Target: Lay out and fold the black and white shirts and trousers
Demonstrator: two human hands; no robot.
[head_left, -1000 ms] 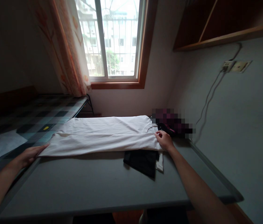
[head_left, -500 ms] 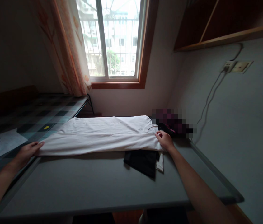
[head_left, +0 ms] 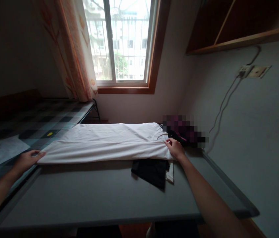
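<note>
A long white cloth garment (head_left: pixel 109 143) lies across the grey table (head_left: pixel 99 195), its near part folded over along the length. My left hand (head_left: pixel 29 162) is at its left end, thumb and fingers pinched at the near corner. At the right end, by the neckline, my right hand (head_left: pixel 176 148) pinches the folded edge between thumb and fingers. A black sleeve (head_left: pixel 150 172) sticks out from under the near edge, with a small white piece (head_left: pixel 169 173) beside it.
A dark purple and black item (head_left: pixel 182 130), partly pixelated, sits at the table's far right corner. On the left stands a bed with a checked cover (head_left: pixel 62 114) and a paper sheet (head_left: pixel 3 152). Cables (head_left: pixel 222 105) hang down the right wall from a socket.
The fingers of my left hand have shifted slightly at the garment's left corner, and the thumb and index look a little more arched. My right hand keeps its place. The view has moved slightly.
</note>
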